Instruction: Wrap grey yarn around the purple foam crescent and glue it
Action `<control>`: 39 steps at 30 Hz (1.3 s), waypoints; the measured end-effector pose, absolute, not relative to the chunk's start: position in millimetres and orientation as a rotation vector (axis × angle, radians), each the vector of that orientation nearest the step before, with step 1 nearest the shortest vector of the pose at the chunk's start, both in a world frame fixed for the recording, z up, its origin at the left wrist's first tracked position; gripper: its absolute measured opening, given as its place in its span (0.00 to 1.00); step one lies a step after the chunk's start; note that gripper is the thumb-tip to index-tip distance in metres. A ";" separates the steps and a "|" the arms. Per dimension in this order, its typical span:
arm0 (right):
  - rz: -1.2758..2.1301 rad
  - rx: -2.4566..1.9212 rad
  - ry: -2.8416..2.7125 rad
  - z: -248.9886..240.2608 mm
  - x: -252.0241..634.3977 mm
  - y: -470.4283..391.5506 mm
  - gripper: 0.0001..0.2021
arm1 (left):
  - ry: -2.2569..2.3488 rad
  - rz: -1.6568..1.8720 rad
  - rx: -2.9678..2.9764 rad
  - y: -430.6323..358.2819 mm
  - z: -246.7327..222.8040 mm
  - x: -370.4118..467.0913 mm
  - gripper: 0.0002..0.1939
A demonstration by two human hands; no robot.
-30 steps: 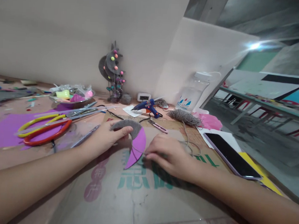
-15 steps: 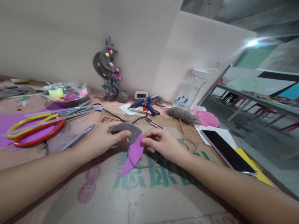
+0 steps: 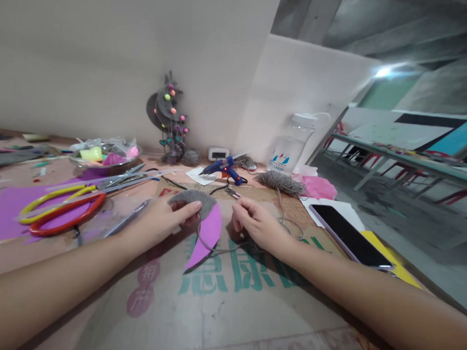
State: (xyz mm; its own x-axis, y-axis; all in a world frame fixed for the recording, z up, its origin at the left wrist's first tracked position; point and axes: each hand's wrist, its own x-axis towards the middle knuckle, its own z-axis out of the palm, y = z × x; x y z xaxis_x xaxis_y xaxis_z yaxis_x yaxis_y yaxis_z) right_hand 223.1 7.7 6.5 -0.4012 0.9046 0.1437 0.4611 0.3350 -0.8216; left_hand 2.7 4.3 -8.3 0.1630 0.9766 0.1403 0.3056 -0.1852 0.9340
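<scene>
A purple crescent (image 3: 211, 228) is wrapped in grey yarn over its upper part, while its lower tip shows bare purple. My left hand (image 3: 172, 216) pinches the wrapped end between thumb and fingers. Just right of the crescent, my right hand (image 3: 256, 223) is apart from it with its fingers curled together; what they hold, if anything, is hidden. A loose strand of grey yarn hangs by the crescent and runs right, under my right hand. The grey yarn skein (image 3: 280, 183) lies farther back. Printed cardboard (image 3: 171, 318) is beneath both hands.
Behind the hands is a blue glue gun (image 3: 226, 168). Scissors with red and yellow handles (image 3: 68, 208) and a pen (image 3: 128, 217) lie left, near a bowl (image 3: 103, 163). A bottle (image 3: 292, 144) stands behind the skein. A phone (image 3: 347, 236) lies right. A decorated moon (image 3: 168, 109) stands against the wall.
My right hand has moved off the crescent's edge to the right, and its fingers have curled in. My left hand still holds the wrapped end. The view has shifted slightly.
</scene>
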 end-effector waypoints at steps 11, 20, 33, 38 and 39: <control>0.434 -1.305 -2.188 36.3 263.7 53.3 0.11 | 1.260 0.935 1.619 6.4 -6.6 1.0 0.14; 0.387 -1.473 -2.219 18.4 248.5 134.3 0.20 | 1.106 0.987 1.512 6.9 -3.3 5.4 0.10; 0.532 -1.549 -2.004 10.6 219.5 145.5 0.12 | 1.014 1.015 1.515 9.7 -6.2 5.0 0.10; 0.626 -1.434 -2.005 31.0 232.5 118.4 0.14 | 1.118 1.013 1.520 9.2 -3.3 5.0 0.09; 0.649 -1.409 -2.003 33.8 235.7 108.3 0.15 | 1.151 1.011 1.532 8.8 -2.2 4.9 0.08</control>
